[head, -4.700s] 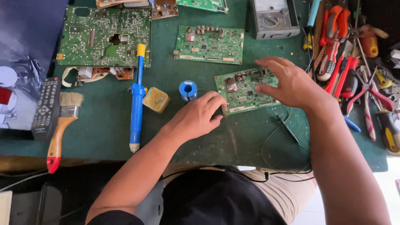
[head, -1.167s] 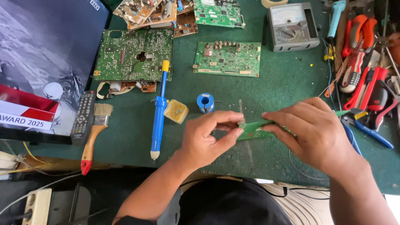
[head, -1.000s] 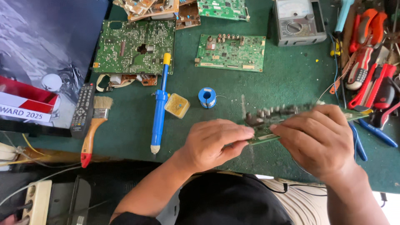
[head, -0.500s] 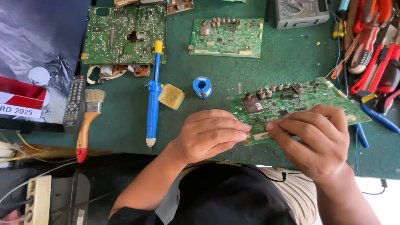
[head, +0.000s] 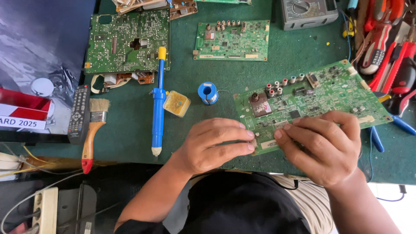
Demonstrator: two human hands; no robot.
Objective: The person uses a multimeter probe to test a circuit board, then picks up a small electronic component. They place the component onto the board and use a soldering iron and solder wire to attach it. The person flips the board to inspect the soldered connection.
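Both hands hold a green circuit board [head: 320, 97] by its near edge, above the green mat [head: 286, 47] at the front of the bench. The left hand [head: 212, 145] pinches the board's near left corner, fingers curled shut with the fingertips [head: 249, 141] pressed on its edge. The right hand [head: 323, 147] grips the near edge just beside it, fingers folded over the top face and thumb pointing toward the left hand. The board lies tilted, its far right corner toward the pliers [head: 381, 39]. Left of the hands lie a blue solder sucker [head: 158, 99], a flux tin [head: 176, 103] and a solder spool [head: 208, 92]; further left are a brush [head: 93, 130] and a remote [head: 79, 113]. Two more boards [head: 128, 41] lie at the back, near a multimeter [head: 308, 11].
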